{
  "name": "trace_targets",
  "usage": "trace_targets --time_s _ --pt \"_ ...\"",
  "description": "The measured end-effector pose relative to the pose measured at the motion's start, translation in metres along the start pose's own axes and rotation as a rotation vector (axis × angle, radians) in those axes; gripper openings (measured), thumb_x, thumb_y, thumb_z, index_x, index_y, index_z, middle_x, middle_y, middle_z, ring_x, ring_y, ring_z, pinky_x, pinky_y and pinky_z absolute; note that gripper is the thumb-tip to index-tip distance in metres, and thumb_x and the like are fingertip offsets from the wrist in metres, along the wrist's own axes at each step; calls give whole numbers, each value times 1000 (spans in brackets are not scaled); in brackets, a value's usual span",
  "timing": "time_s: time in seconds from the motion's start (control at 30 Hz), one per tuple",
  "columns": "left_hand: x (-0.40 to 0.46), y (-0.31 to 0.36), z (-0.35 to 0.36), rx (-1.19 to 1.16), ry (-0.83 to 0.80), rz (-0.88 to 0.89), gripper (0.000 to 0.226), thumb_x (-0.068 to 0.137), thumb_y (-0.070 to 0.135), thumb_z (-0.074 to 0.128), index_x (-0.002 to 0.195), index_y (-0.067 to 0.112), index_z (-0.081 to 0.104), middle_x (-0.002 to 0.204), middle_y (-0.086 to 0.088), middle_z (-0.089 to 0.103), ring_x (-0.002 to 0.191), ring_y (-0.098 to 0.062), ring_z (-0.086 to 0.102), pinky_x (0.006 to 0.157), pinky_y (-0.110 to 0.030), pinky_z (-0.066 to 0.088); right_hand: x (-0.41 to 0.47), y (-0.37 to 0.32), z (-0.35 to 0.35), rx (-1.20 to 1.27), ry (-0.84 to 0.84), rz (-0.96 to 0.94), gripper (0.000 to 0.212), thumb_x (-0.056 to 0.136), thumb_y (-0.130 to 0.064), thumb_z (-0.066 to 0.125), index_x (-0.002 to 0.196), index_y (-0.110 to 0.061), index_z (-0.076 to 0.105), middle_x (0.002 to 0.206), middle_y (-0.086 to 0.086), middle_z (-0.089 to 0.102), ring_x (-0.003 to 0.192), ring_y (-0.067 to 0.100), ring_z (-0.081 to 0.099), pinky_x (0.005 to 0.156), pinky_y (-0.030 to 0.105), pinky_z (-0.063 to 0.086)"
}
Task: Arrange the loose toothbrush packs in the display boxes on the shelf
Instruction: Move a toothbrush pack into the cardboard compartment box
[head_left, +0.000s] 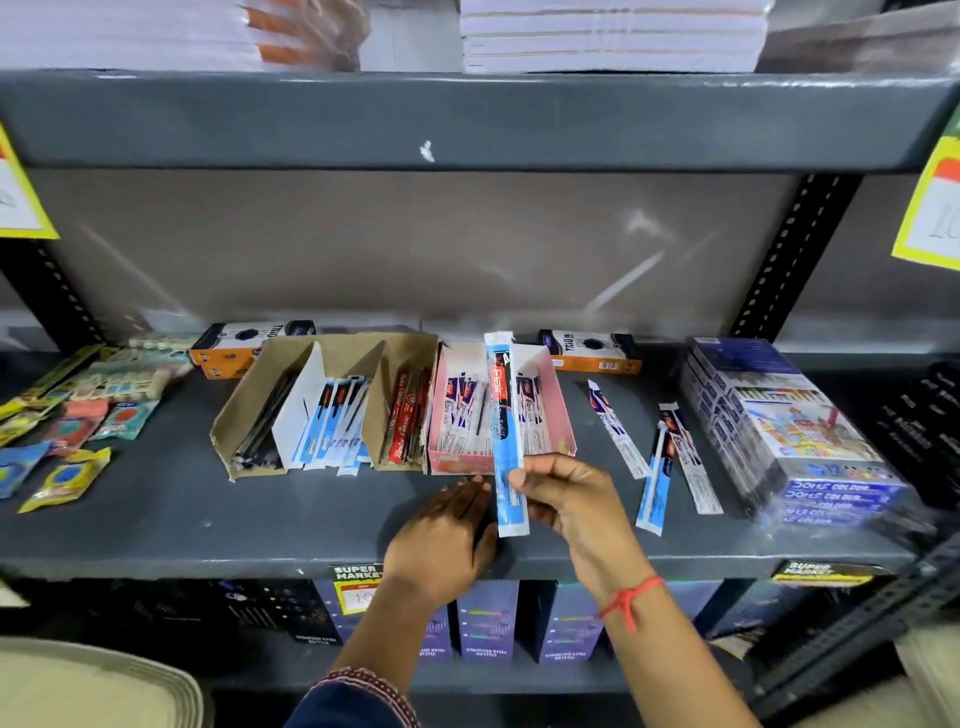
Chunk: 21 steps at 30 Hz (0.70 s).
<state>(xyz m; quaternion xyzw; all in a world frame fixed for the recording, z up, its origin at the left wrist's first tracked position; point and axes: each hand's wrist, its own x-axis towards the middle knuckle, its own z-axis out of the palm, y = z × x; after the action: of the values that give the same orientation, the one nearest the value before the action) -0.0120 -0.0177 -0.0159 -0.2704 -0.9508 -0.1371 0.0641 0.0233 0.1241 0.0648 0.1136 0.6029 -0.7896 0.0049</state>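
Note:
My right hand (563, 496) pinches the lower end of a long blue pack (504, 431), held upright over the front of the pink display box (563, 426), which holds several white packs. My left hand (441, 530) rests flat on the shelf just below that box, fingers together, holding nothing. To the left, a brown cardboard display box (244, 415) with dividers holds dark, blue-white and red packs. Three loose packs lie on the shelf to the right: a white one (615, 431), a blue one (655, 483) and another white one (693, 462).
Wrapped colour-pencil boxes (789, 431) stand at the right. Small sachets and eraser packs (78, 415) lie scattered at the left. Orange-black boxes (597, 351) sit behind the display boxes. The upper shelf edge (467, 124) overhangs; price tags hang on both sides.

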Motion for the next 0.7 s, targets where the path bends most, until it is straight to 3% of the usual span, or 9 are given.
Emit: trace_targets --time_s 0.2,0.27,0.37,0.43,0.5,0.6,0.7 --pt "-1 1 -4 29 -25 15 48 94 36 31 136 14 39 138 -8 48 127 -23 42 99 -33 37 1 3 3 1 -11 8 19 78 5 67 66 -10 69 52 -5 68 50 8 55 48 14 44" --pt "-2 2 -8 58 -46 11 45 94 32 36 134 12 42 133 -11 51 122 -27 45 93 -34 40 1 4 8 -13 -30 19 17 78 5 66 68 -9 69 54 -4 67 51 9 55 48 15 44" --pt "-3 7 -14 9 -4 -32 34 88 26 43 111 7 59 102 -17 64 90 -35 59 59 -35 47 2 7 21 -55 -62 34 18 81 4 64 69 -9 68 58 0 66 52 13 54 49 18 42" --pt "-6 7 -21 -15 33 -7 26 79 26 46 83 9 65 70 -13 65 60 -30 62 38 -24 39 5 10 32 -69 -72 46 20 82 3 63 69 -11 67 60 2 64 50 11 53 47 16 41" --pt "-15 -2 -26 4 109 -22 18 73 27 51 70 14 63 56 -7 62 46 -25 57 32 -20 29 9 14 48 -80 -88 64 23 83 4 62 67 -13 65 57 1 62 42 4 51 40 11 40" --pt "-34 -20 -34 2 69 -223 24 88 29 49 98 13 62 86 -12 65 73 -31 62 49 -27 32 14 23 73 -94 -115 93 25 82 6 61 66 -13 61 51 -2 61 37 4 49 36 11 38" --pt "-54 -46 -43 -33 101 -352 33 91 26 50 119 9 55 112 -15 62 95 -35 60 67 -35 46 17 31 102 -129 -142 111 19 81 9 61 73 -9 59 63 5 60 42 6 50 36 12 39"
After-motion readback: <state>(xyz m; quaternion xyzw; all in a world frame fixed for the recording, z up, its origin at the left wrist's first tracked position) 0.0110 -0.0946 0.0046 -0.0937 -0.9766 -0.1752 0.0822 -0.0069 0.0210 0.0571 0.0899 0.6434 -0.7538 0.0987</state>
